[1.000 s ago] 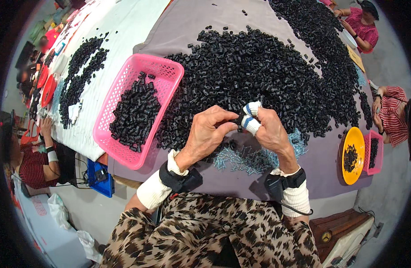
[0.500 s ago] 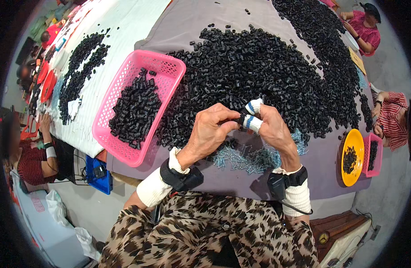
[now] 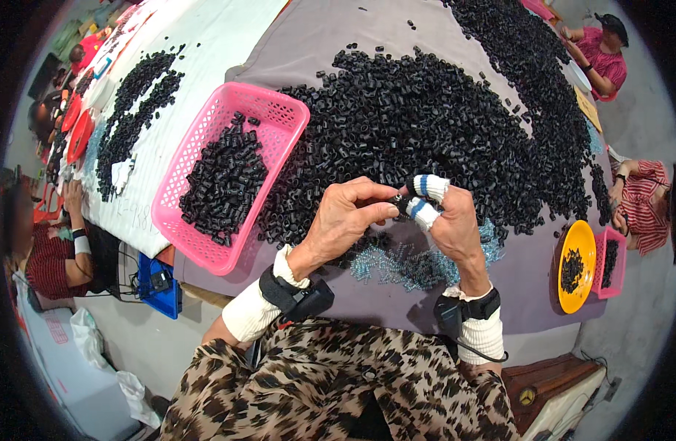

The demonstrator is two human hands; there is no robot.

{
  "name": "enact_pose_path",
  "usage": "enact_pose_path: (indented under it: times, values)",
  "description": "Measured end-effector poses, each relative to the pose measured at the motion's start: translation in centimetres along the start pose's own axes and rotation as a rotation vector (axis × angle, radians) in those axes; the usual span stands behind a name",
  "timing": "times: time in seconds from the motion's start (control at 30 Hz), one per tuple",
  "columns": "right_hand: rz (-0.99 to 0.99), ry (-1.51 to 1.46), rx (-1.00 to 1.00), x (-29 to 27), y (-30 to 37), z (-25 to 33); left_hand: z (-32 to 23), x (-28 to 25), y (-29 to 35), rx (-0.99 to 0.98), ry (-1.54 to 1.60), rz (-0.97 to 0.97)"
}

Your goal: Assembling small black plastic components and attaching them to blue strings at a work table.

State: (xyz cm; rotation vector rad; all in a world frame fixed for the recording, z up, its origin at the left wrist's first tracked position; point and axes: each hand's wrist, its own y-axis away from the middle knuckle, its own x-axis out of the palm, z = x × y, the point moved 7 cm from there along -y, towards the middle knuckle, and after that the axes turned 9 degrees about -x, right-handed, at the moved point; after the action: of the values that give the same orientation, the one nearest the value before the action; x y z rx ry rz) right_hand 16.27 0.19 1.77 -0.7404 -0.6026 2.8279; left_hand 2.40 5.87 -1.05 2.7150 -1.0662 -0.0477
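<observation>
From where I stand, both hands are brought close together above the mauve-covered bench (image 3: 367,301), with one small black part (image 3: 402,202) between their fingertips. The left hand (image 3: 339,222) pinches it between thumb and forefinger from the left. The right hand (image 3: 455,224), its thumb and forefinger in blue-striped white finger sleeves (image 3: 430,187), closes on it from the other side. So the part lies to the right of the left fingertips and to the left of the sleeved ones, touching both; neither hand is clearly nearer. Its long axis I cannot tell, as the fingers cover most of it.

A broad heap of short black tubes (image 3: 426,125) spreads just beyond the hands. On the near side, closer to the right hand, lies a tangle of pale-blue springs (image 3: 404,268). The pink basket (image 3: 195,248), partly filled with similar black pieces (image 3: 224,180), stands off to the left, nearer the left hand.
</observation>
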Motion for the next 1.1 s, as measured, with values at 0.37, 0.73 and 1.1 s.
enact_pose_path:
  times: [0.37,0.73,1.1]
  values:
    - [-0.078,0.173,-0.254,-0.5,0.4,2.3,-0.2,0.1,0.0,-0.017,0.007,0.004]
    - [-0.094,0.274,-0.314,-0.3,0.7,3.0,-0.3,0.2,0.0,-0.027,0.019,-0.004]
    - [-0.074,0.250,-0.315,-0.3,0.6,3.1,-0.4,0.5,0.1,-0.026,0.087,0.021]
